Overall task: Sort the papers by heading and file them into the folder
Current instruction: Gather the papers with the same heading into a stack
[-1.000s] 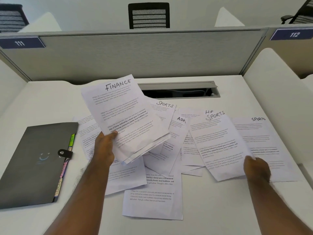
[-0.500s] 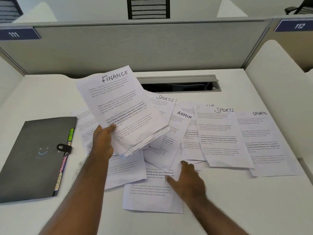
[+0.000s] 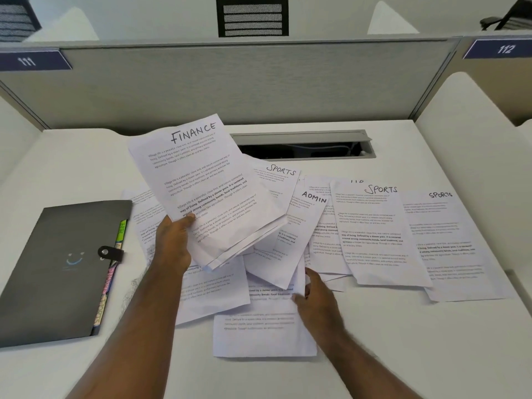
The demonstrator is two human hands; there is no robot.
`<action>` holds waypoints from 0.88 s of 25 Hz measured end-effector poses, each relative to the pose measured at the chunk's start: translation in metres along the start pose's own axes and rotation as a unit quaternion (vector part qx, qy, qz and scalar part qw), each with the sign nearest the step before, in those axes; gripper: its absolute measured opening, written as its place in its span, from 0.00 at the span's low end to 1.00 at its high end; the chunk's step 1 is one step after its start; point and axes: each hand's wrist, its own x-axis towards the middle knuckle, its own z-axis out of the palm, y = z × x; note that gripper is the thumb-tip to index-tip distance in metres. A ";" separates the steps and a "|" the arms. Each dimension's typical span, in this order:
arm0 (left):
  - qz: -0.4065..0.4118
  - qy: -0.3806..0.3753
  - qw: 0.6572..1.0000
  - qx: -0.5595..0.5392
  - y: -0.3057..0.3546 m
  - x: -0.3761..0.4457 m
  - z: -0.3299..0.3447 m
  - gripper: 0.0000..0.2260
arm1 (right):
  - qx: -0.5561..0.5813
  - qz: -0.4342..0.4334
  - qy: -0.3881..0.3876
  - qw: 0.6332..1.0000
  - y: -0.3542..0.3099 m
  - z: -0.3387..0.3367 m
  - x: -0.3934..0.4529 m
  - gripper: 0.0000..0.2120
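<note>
My left hand (image 3: 174, 243) grips a small stack of sheets topped by one headed FINANCE (image 3: 201, 180), lifted above the desk. Loose printed papers lie spread over the white desk (image 3: 72, 168): one headed ADMIN (image 3: 299, 226), and three headed SPORTS (image 3: 280, 175), (image 3: 374, 234), (image 3: 449, 243). My right hand (image 3: 315, 295) pinches the lower edge of a sheet in the middle of the pile, below the ADMIN paper. A dark grey folder (image 3: 57, 269) with a snap strap and coloured tabs lies closed at the left.
A grey partition (image 3: 244, 82) closes off the back of the desk, with a cable slot (image 3: 302, 145) open just behind the papers. White side panels (image 3: 472, 156) rise on the right. Several unheaded sheets (image 3: 259, 332) lie nearest me.
My right hand let go of the SPORTS sheet on the right, swept left across the desk, and now takes hold of a sheet in the middle. The left hand's stack stayed raised.
</note>
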 end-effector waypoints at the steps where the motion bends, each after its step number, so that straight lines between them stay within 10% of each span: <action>1: 0.001 0.000 1.000 0.002 0.000 0.001 -0.001 0.15 | -0.002 -0.014 0.016 1.000 0.000 -0.007 0.004 0.15; 4: 0.001 -0.002 1.000 0.007 0.000 0.002 -0.003 0.13 | 0.006 -0.034 0.083 0.996 0.000 -0.041 0.021 0.03; 22: -0.008 -0.030 0.999 0.011 -0.002 0.002 0.004 0.15 | -0.011 0.079 0.214 0.974 0.077 -0.201 0.077 0.11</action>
